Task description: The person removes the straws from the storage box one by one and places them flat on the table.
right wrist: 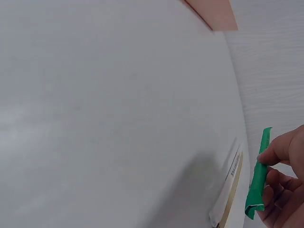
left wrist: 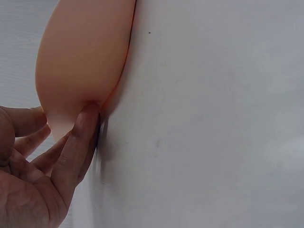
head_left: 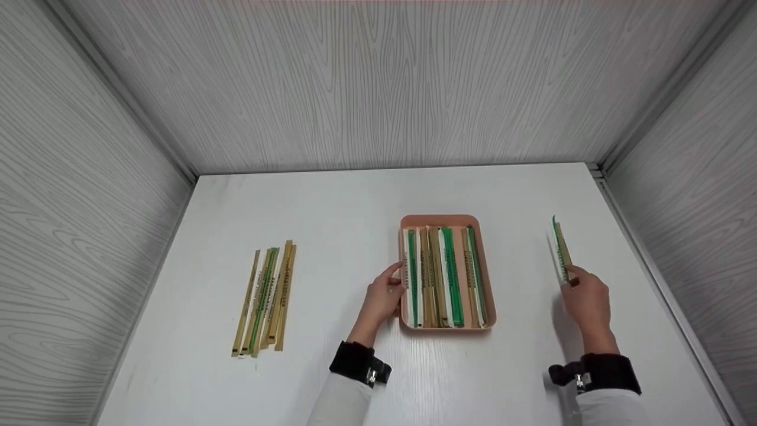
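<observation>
My left hand [head_left: 381, 296] grips the left side of a peach-coloured tray [head_left: 437, 220]. In the left wrist view its fingers press the tray's outer wall [left wrist: 88, 52] low down, near the tabletop, with the thumb higher up. Inside the tray, long narrow printed stick packets [head_left: 450, 278] in white, green and tan lie lengthwise, side by side. Over at the right, my right hand [head_left: 588, 302] pinches a green stick packet [right wrist: 259, 183] between thumb and fingers, above the tabletop. Below it, a white packet [right wrist: 227, 190] and a tan packet [right wrist: 232, 194] lie on the table.
On the left of the white table [head_left: 343, 225] lies a loose bunch of tan, green and white stick packets [head_left: 266, 302], roughly parallel. Grey wood-grain panels [head_left: 378, 89] stand behind the table and along both sides. Black bands [head_left: 609, 373] circle both wrists.
</observation>
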`<state>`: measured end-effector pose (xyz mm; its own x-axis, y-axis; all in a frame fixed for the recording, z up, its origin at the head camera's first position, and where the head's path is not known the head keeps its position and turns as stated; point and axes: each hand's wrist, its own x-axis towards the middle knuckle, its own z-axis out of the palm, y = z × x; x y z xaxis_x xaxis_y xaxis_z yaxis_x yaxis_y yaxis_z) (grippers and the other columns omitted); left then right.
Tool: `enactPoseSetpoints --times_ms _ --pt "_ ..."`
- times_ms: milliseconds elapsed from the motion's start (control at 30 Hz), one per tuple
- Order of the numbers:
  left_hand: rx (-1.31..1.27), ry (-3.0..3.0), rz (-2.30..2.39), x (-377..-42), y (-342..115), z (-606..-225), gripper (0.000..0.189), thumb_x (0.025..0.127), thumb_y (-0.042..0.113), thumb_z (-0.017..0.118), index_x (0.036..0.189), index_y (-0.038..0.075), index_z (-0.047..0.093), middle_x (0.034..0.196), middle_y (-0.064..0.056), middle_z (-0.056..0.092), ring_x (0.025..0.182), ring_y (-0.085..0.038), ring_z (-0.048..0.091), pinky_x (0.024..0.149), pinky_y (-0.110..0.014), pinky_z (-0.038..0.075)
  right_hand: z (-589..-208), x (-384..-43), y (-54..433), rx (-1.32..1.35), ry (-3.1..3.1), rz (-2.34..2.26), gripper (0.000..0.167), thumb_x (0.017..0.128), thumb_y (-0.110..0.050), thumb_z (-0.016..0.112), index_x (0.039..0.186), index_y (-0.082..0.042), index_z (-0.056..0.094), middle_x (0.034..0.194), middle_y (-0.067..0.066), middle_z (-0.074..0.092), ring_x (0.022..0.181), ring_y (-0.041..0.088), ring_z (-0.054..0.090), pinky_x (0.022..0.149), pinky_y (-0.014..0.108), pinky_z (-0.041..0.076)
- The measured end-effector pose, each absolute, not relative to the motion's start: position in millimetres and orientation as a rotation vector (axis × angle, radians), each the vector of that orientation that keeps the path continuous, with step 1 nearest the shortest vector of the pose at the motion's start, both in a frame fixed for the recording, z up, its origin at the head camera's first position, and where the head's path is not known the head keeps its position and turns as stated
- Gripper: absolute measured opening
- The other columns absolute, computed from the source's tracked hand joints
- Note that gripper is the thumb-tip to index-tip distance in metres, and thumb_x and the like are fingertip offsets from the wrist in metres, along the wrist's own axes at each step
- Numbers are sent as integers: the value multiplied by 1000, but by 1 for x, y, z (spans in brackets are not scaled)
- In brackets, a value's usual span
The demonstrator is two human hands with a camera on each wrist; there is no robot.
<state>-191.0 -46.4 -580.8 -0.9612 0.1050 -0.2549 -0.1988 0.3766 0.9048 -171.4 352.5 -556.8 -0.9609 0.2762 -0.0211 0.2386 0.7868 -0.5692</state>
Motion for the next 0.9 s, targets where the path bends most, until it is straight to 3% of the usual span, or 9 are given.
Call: enactPoseSetpoints --times_ms 233,500,700,900 --pt "-85 2356 1625 -192 -46 -582 53 98 9 55 149 19 44 114 -12 64 92 -19 64 63 -32 55 -561 -169 380 -600 -2922 949 43 95 -5 47 136 5 53 108 27 60 82 33 61 54 33 47" --pt "-121 2324 1630 -191 -45 -581 54 98 11 55 150 20 43 115 -11 62 93 -19 64 63 -33 55 -564 -171 387 -633 -2945 941 44 92 -3 47 135 6 53 111 29 60 89 37 60 57 33 47" --pt "-110 2336 1622 -191 -45 -582 54 98 12 55 150 20 43 114 -12 63 95 -20 63 67 -32 55 -554 -174 372 -564 -2900 928 41 94 -6 50 133 7 54 115 29 56 94 38 58 60 35 48" --pt "-96 2348 1618 -192 -45 -582 54 98 10 55 150 19 43 114 -12 63 94 -20 64 67 -33 55 -539 -177 337 -297 -2810 860 32 92 -1 55 122 7 63 104 26 61 85 35 60 64 40 46"
